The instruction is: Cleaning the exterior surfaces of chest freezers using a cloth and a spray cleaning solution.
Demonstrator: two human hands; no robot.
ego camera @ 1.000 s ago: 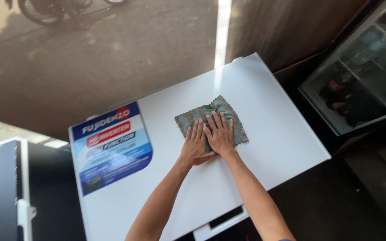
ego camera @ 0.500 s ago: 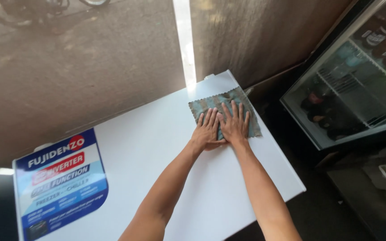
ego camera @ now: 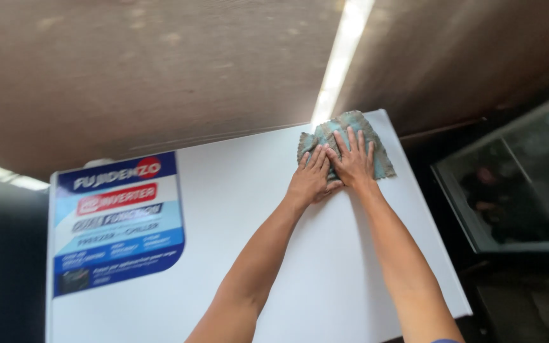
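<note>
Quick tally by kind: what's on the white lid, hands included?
Hands: 2, left hand and right hand, both pressed flat on the cloth
Cloths: 1, grey-green cloth near the far corner
Stickers: 1, blue label sticker
Lids: 1, white lid
Total: 5

Surface: a white chest freezer lid is seen from above, set against a brown wall.
Cloth: a grey-green rag is spread flat near the lid's far right corner.
Left hand: laid flat, fingers pressed on the rag's near edge.
Right hand: laid flat on the rag, touching the left hand.
Label: a blue, red and white sticker is fixed on the lid's left part.
Right side: a glass-fronted cabinet is noted beside the freezer.
</note>
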